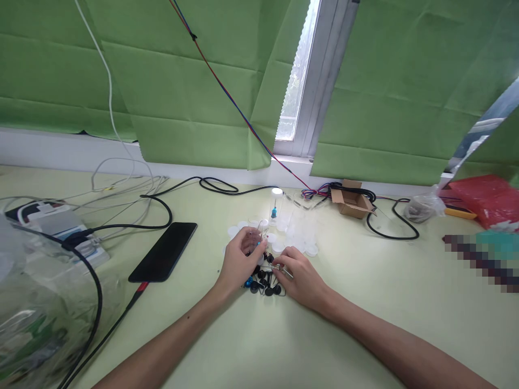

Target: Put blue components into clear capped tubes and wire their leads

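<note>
My left hand (244, 255) is curled, thumb toward the fingers, around something small and partly see-through that I cannot make out; thin wire-like parts show by its fingertips. My right hand (300, 274) pinches a slim silver metal piece (287, 271) just to the right. Between and below the two hands lies a pile of small black-headed parts (268, 290) with metal stems, along with a blue part (248, 282). Behind the hands stands a clear tube with a white top (277, 193), and a blue-based piece (274, 212) is upright inside it.
White round caps (311, 249) and clear tubes lie behind the hands. A black phone (164, 253) with a cable is at left, near a power strip (67, 224) and a clear plastic bag (36, 319). At the back right are a small cardboard box (352, 204) and a red bag (486, 197).
</note>
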### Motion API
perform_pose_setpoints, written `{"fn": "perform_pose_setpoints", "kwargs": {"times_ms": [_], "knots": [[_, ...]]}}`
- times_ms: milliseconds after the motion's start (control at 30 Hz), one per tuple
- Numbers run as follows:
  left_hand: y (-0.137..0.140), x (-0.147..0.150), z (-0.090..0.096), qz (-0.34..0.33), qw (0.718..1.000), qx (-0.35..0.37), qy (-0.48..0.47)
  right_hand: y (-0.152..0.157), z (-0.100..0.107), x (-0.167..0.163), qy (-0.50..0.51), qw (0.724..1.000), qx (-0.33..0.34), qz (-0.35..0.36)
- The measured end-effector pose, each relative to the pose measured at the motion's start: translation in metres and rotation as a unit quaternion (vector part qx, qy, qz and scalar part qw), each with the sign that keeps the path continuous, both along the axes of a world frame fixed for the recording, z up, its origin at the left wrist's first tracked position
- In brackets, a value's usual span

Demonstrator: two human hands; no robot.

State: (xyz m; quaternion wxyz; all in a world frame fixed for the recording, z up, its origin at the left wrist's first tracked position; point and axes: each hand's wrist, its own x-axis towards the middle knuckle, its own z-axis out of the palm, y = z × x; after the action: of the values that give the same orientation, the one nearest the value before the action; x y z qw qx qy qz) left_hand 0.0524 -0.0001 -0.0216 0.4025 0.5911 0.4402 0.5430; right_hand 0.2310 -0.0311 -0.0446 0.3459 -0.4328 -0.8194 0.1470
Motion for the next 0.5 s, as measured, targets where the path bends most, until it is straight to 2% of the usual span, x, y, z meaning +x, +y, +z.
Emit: {"fn": "perform_pose_setpoints", "kwargs": {"times_ms": [200,500], "knots": [[-0.0013,0.0005,0.0016,0.003,1.0,0.0,0.006,-0.002,0.0012,-0.0031,-0.008,1.0,-0.019,-0.022],[-0.0021,0.0007,0.0007,0.003,1.0,-0.001,0.009,-0.0033,0.0029,-0.0076,-0.033,0.999,-0.005,-0.027]]}}
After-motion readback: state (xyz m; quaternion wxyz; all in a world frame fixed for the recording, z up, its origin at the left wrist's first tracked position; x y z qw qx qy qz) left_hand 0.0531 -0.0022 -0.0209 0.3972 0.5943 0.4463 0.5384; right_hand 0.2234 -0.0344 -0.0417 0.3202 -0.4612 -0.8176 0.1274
